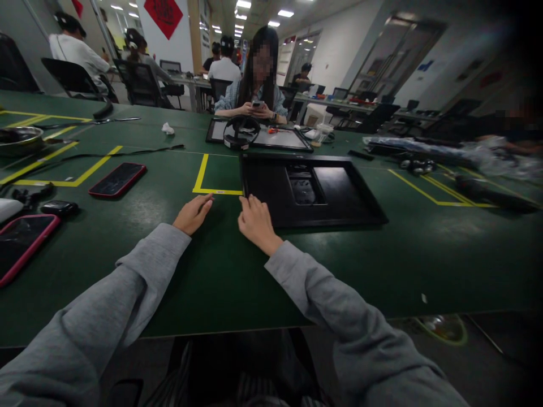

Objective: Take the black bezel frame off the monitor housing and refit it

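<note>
My left hand [193, 214] rests on the green table [224, 282], palm turned inward and fingers stretched forward, just short of a yellow tape corner [220, 191]. It holds nothing. To its right, my right hand [257, 221] lies at the left front corner of a shallow black tray [271, 186]. Its fingers are apart and point forward; they overlap the tray's edge in view, and I cannot tell whether they press on it. A dark rectangular piece [306, 189] is set inside the tray, beside a shiny panel [337, 185].
A red-edged phone [117, 180] and a second one [25, 243] lie at left, near a metal bowl [19, 141]. Beyond the tray, a black headband-like ring [241, 133] stands on a framed board [292, 140]. Across the table a person [258, 85] holds a phone. Plastic-wrapped items [424, 147] lie right.
</note>
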A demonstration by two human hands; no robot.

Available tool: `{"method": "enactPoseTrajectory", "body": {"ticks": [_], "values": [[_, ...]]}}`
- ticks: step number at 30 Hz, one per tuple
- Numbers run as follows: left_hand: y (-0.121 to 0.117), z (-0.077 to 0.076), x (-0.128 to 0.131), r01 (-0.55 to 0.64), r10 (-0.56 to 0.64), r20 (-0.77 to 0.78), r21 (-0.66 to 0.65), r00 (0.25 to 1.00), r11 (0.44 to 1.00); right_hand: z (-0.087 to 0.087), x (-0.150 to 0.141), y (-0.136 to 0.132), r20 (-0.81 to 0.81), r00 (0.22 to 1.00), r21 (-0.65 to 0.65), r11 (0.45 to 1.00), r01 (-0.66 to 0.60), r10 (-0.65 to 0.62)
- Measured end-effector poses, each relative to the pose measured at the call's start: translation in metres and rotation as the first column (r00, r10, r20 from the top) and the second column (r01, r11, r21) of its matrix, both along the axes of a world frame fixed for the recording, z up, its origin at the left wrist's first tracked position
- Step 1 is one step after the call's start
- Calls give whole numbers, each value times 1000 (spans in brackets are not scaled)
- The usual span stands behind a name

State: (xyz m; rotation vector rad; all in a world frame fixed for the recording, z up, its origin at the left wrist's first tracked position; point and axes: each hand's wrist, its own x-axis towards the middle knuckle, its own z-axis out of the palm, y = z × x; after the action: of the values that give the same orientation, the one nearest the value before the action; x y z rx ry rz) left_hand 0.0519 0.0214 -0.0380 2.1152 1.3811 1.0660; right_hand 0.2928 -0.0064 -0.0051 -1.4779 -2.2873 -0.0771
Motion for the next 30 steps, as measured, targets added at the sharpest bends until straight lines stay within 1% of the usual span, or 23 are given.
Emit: {"method": "enactPoseTrajectory", "body": {"ticks": [2,4,6,8,9,11,14,16,17,19,21,23,26,28,30], "values": [[4,-7,0,22,-11,178,-63,984,998,9,-36,-13,-100,986,-65,988,-141,134],[9,-13,-2,-15,48,308,-107,950,994,18,-59,-22,-207,949,-112,958,-264,237],[14,-19,-7,-80,124,400,-123,908,989,23,-65,-27,-282,916,-96,941,-324,287],[21,-21,-13,-111,167,466,-146,869,983,24,-56,-27,-305,905,-33,947,-320,296],[25,-21,-17,-109,178,492,-165,853,980,22,-45,-25,-302,909,1,954,-301,287],[32,-19,-24,-106,203,536,-206,819,973,16,-16,-17,-276,932,49,972,-230,234],[41,-13,-36,-174,289,575,-248,766,953,3,47,0,-224,971,95,993,-63,83],[43,-8,-46,-240,357,559,-273,748,932,-3,95,11,-203,978,117,990,80,-55],[43,-6,-50,-270,387,540,-285,747,920,-5,119,16,-207,967,133,975,175,-145],[41,-2,-57,-319,434,502,-301,748,898,-9,162,23,-223,924,156,924,349,-311],[38,0,-61,-353,460,477,-301,749,886,-13,197,28,-254,870,126,877,464,-423],[36,0,-61,-378,467,461,-275,755,884,-18,220,31,-307,832,37,868,495,-462],[35,-2,-61,-414,467,428,-217,774,884,-25,236,35,-380,816,-79,894,440,-436],[35,-3,-60,-426,469,404,-196,785,883,-27,241,39,-389,823,-100,907,409,-414],[36,-1,-59,-434,478,386,-199,789,879,-27,243,42,-393,836,-92,921,378,-383]]}}
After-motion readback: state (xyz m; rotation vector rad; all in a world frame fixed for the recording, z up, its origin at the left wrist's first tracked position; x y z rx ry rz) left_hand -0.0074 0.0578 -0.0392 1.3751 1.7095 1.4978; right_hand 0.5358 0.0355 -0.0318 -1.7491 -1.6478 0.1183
